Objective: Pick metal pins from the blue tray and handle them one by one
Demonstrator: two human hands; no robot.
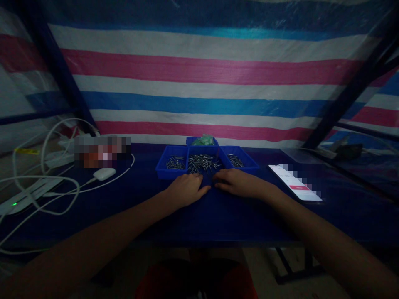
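Note:
My left hand (185,190) rests at the front of the blue trays, thumb stretched out to the right and fingers bent loosely on the middle tray's near edge. My right hand (235,182) lies opposite it, palm down, with its fingers apart by the same edge. Nothing shows in either hand. Between and beyond them, the middle tray (204,150) holds a heap of thin metal pieces (202,162), like nails or rivets. Similar pieces lie in the left tray (161,168) and the right tray (252,162). Dim light hides their exact kind.
Behind the middle tray, a further blue tray holds a green plastic bag (204,140). A lit phone (296,185) lies right on the blue table (212,222). White cables (77,189), a white charger (104,173) and a power strip (31,193) crowd the left. A striped sheet (199,91) hangs behind.

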